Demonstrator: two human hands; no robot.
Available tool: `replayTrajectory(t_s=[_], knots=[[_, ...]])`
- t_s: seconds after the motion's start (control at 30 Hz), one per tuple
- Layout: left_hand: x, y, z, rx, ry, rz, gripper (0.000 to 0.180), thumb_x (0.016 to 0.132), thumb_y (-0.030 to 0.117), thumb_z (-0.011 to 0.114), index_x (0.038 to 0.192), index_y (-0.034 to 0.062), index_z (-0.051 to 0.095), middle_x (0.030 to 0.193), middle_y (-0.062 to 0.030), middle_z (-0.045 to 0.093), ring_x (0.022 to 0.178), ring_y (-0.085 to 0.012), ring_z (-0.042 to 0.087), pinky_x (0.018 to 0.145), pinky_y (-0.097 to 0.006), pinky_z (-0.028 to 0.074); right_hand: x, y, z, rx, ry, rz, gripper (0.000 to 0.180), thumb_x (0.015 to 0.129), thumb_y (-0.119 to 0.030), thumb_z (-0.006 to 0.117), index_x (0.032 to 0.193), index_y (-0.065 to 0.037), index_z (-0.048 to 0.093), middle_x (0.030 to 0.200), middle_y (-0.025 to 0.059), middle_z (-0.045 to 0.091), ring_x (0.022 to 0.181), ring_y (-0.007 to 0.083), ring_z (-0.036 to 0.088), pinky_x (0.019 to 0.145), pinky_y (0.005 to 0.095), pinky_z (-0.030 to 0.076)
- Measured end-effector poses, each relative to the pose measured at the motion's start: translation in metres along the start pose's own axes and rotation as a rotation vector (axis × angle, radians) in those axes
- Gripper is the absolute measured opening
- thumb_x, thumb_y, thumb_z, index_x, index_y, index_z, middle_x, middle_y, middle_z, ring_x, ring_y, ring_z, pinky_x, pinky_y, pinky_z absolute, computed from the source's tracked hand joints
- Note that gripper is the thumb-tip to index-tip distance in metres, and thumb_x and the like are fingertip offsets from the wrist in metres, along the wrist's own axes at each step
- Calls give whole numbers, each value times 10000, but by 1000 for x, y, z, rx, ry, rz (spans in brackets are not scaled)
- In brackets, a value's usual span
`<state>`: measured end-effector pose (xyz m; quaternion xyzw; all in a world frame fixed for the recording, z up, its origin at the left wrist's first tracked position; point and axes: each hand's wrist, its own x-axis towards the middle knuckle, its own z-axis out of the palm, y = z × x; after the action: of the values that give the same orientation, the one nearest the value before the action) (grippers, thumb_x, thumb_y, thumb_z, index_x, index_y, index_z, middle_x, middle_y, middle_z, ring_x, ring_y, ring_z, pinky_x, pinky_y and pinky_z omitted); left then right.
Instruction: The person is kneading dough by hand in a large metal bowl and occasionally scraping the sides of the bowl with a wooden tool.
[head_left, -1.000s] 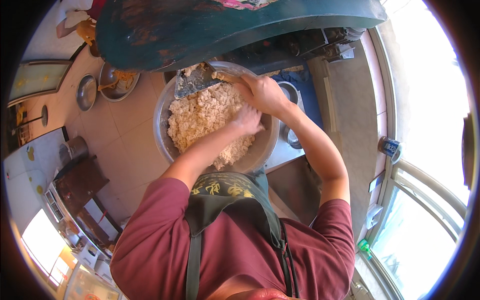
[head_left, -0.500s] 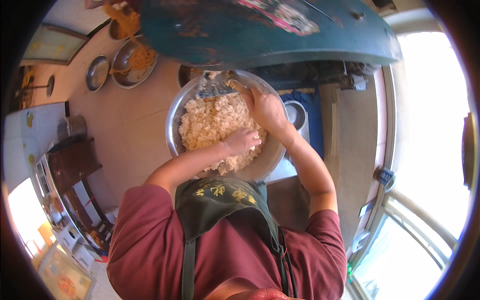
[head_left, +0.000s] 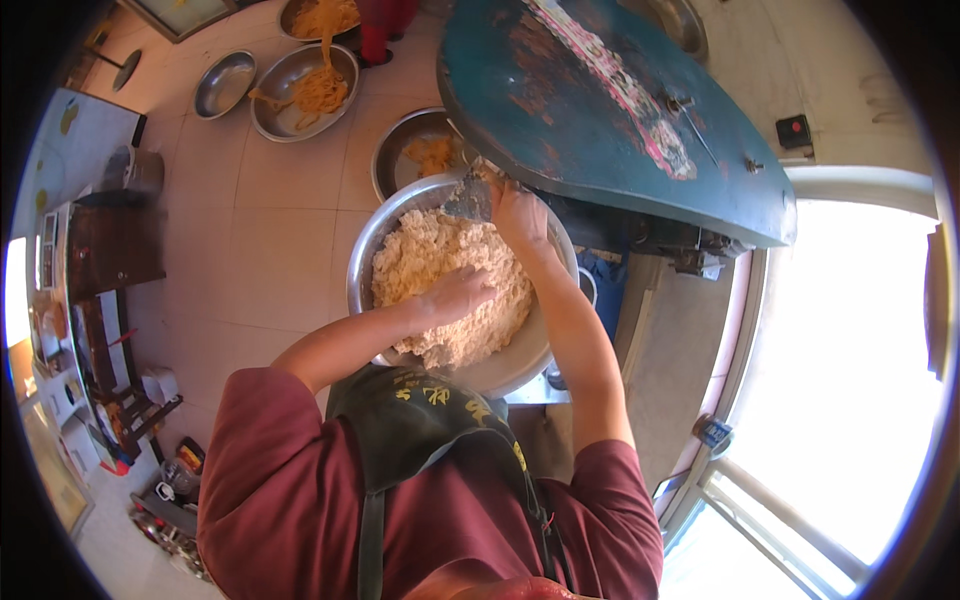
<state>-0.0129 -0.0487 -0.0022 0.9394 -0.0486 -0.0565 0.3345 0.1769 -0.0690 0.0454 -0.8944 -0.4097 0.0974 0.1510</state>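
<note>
A large metal bowl (head_left: 362, 262) in front of my body holds a heap of pale, crumbly dough (head_left: 430, 245). On top of the heap lies my left hand (head_left: 458, 297), fingers stretched out and partly sunk in the crumbs. At the bowl's far rim, my right hand (head_left: 520, 215) is closed around the handle of a flat scraper (head_left: 468, 197). The scraper's grey blade points left over the dough's far edge. My grip hides most of the handle.
A large green machine cover (head_left: 610, 100) overhangs beyond the bowl to the right. Metal bowls with orange strands (head_left: 320, 92) stand on the tiled floor (head_left: 270, 240), beside an empty metal bowl (head_left: 224, 85). A bright window (head_left: 840, 380) is at right.
The view has turned, showing more floor bowls. My left hand's fingers have flattened onto the dough. The scraper has shifted at the far rim, its blade now more tilted.
</note>
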Motion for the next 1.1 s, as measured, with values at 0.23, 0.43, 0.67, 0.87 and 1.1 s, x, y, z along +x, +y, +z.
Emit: replayTrajectory(t_s=[0.23,0.43,0.67,0.87,1.1], knots=[[-11,0,-28,-268,7,-207,387,854,6,635,1235,67,615,1247,-158,565,1066,-332,621,839,-444,549,-12,-9,3,-119,-92,27,285,1015,-304,498,1096,-55,611,790,248,695,719,439,692,655,544,553],[-18,-12,-20,-528,200,-278,431,803,-59,669,1221,37,621,1221,-183,611,1112,-340,610,983,-430,485,-10,-4,9,-116,13,-4,331,999,-328,527,1090,-14,584,740,275,681,694,452,689,643,552,559],[-28,-17,-24,-428,139,-244,410,805,-39,686,1197,13,577,1147,-236,588,1131,-384,577,950,-441,490,7,-4,9,-86,74,-22,326,989,-355,543,1013,-33,588,755,270,687,707,448,696,642,552,561],[-34,-47,35,-432,158,-357,260,869,51,636,1110,0,551,1036,-264,561,996,-403,605,843,-489,502,6,-21,14,-229,-17,-77,325,1019,-333,486,1252,-127,581,821,230,715,648,369,708,581,476,589],[-37,-10,-39,-225,-74,-295,290,833,47,652,1111,15,576,1099,-275,591,962,-446,627,822,-506,506,-18,-16,5,-32,-39,-39,379,1005,-362,509,932,-4,610,740,292,672,686,461,681,606,533,568]])
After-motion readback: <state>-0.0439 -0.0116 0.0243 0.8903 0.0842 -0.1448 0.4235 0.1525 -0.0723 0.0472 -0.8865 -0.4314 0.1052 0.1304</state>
